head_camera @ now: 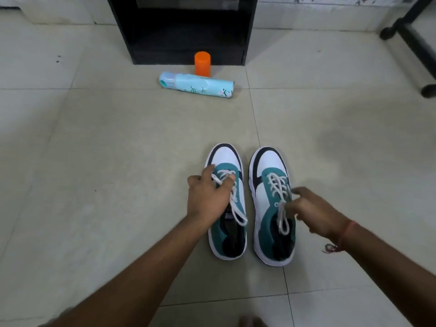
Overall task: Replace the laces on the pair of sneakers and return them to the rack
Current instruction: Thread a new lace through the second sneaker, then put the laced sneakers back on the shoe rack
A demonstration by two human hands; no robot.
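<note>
Head view: left hand (207, 197) grips the left sneaker (227, 204); right hand (313, 208) pinches the right sneaker's lace (282, 215).

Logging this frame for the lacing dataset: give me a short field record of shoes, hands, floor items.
left sneaker: on floor, laced
right sneaker: beside it, laced
left hand: grips left sneaker over the laces
right hand: at right sneaker's lace bow; pinch unclear
spray can: lying on its side
orange container: upright behind can
black rack: beyond both

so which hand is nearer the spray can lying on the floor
Left. The left hand rests on the left sneaker's laces, below the spray can; the right hand sits further right and lower.
</note>
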